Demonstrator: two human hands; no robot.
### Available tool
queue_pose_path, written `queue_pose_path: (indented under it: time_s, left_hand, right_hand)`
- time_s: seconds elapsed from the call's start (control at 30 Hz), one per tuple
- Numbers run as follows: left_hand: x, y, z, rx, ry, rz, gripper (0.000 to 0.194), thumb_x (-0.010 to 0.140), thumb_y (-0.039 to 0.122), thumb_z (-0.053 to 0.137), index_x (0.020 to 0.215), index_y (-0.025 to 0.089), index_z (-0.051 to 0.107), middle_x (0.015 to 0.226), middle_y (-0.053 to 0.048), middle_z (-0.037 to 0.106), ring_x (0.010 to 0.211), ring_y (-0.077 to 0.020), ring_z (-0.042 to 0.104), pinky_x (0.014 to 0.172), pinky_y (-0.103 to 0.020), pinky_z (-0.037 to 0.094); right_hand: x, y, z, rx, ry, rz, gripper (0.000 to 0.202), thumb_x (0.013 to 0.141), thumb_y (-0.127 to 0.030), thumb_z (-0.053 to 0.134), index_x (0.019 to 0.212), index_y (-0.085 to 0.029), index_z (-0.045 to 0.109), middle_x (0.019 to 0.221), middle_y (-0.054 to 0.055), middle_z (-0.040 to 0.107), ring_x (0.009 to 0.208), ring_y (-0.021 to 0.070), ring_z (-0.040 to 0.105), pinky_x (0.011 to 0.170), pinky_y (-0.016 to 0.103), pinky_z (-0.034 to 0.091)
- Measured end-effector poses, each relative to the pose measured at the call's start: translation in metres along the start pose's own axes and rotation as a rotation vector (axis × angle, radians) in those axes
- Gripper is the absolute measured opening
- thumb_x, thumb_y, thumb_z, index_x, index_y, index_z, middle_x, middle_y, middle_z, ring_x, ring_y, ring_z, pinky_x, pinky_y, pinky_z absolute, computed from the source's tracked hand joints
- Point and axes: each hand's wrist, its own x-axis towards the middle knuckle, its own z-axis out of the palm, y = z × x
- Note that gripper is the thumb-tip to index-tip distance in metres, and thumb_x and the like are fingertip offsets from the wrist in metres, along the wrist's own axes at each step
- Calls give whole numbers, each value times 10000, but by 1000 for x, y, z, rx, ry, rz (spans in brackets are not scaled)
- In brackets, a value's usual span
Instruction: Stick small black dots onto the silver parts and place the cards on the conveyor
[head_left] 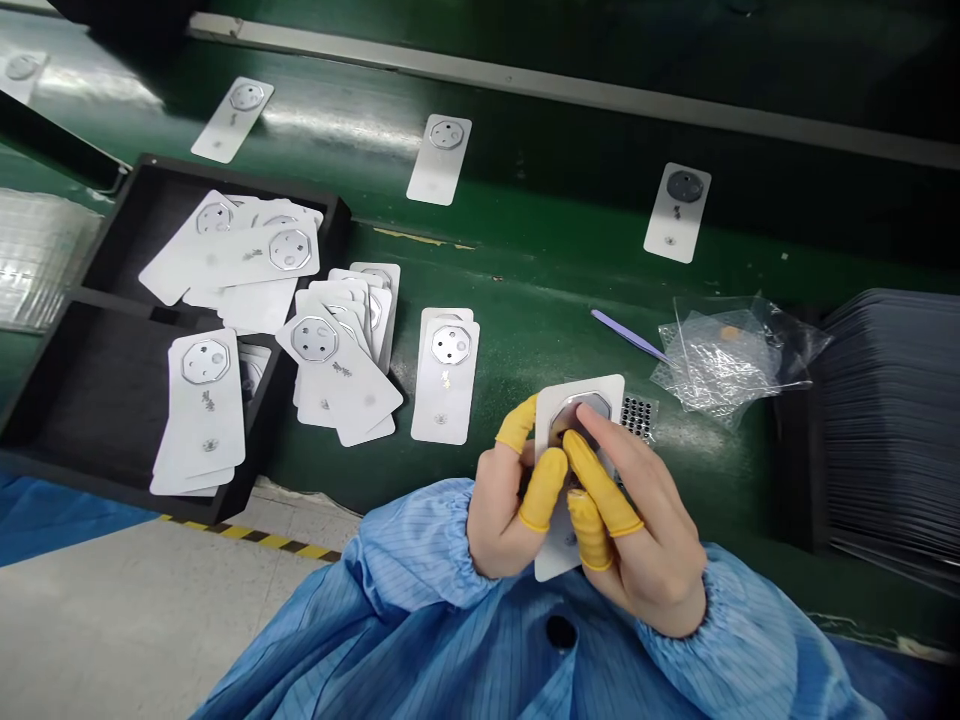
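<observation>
A white card [553, 545] with a shiny octagonal plate near its top is held close to my body, above the green bench's front edge. My left hand [517, 500] grips its left side, with yellow covers on the thumb and a finger. My right hand [637, 520] is closed over the card's front, its yellow-covered fingertips pressed together at the plate's lower part and a bare finger touching the plate. Whatever is between those fingertips is hidden. A sheet of small black dots [639, 418] lies partly behind the card.
Similar cards lie in a black tray [52, 400], in piles [345, 370] beside it, and spaced along the back strip [439, 160]. Purple tweezers [626, 335] touch clear plastic bags [720, 360]. A black bin [802, 470] of stacked dark sheets [892, 420] stands right.
</observation>
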Motion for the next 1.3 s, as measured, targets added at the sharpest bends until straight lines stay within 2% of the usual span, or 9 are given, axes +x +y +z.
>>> queue_pose_path:
  time_s: [0.13,0.23,0.43,0.57,0.67,0.8,0.9,1.17,1.3]
  left_hand:
    - [0,-1,1,-48,33,15,436,930,259,507,1359,229,436,977,-49,734,799,-172,703,715,-243,556]
    - [1,0,1,-88,68,-3,403,929,279,510,1326,222,470,825,-26,721,631,-133,660,592,-207,523]
    - [1,4,1,-98,120,10,320,903,213,548,1222,239,548,746,2,676,575,-94,590,561,-184,481]
    - [0,5,3,-105,157,-21,316,844,216,630,1156,223,583,538,53,565,417,-57,436,435,-155,381]
    - [2,10,4,-197,192,-106,258,808,231,673,1058,215,606,506,59,542,398,-54,414,419,-155,369]
    - [5,17,2,-314,200,-148,183,783,258,701,933,208,608,471,67,530,366,-47,402,399,-149,362]
    - [4,20,-1,-321,189,-170,170,783,253,700,922,201,618,482,56,567,357,-47,421,385,-144,363]
    - [12,25,-5,-216,253,-251,166,721,258,744,698,131,639,464,13,621,354,-58,461,357,-147,382]
    - [13,27,-4,-188,278,-276,219,673,303,775,726,117,673,499,-17,657,381,-92,514,366,-179,413]
  right_hand:
    - [1,-1,-1,21,7,6,535,828,-90,544,1355,-90,456,1384,195,488,1197,340,548,857,525,573]
    - [2,-2,-3,72,12,17,517,826,-74,519,1341,-90,476,1368,189,505,1178,334,561,856,525,568]
    - [1,-2,-5,161,47,69,516,817,-82,528,1330,-143,504,1381,124,506,1184,326,551,888,541,548]
    - [0,0,-4,198,174,309,598,814,-61,549,1377,-232,442,1479,59,390,1305,338,440,1023,613,434]
    - [-3,-1,-1,382,142,460,611,819,-23,538,1386,-220,426,1365,94,532,1193,301,566,936,530,543]
    - [-6,-4,0,360,214,419,607,781,-13,610,1324,-266,509,1236,43,639,992,235,681,734,356,637]
    - [-6,-4,0,333,295,431,574,757,-44,671,1272,-274,563,1134,16,692,776,182,713,575,272,627]
    - [-9,-5,4,285,313,463,536,746,-74,695,1241,-251,590,1091,21,710,824,207,712,674,332,637]
    - [-11,-2,5,271,315,521,493,758,-100,690,1215,-268,612,1063,18,717,841,220,709,681,347,635]
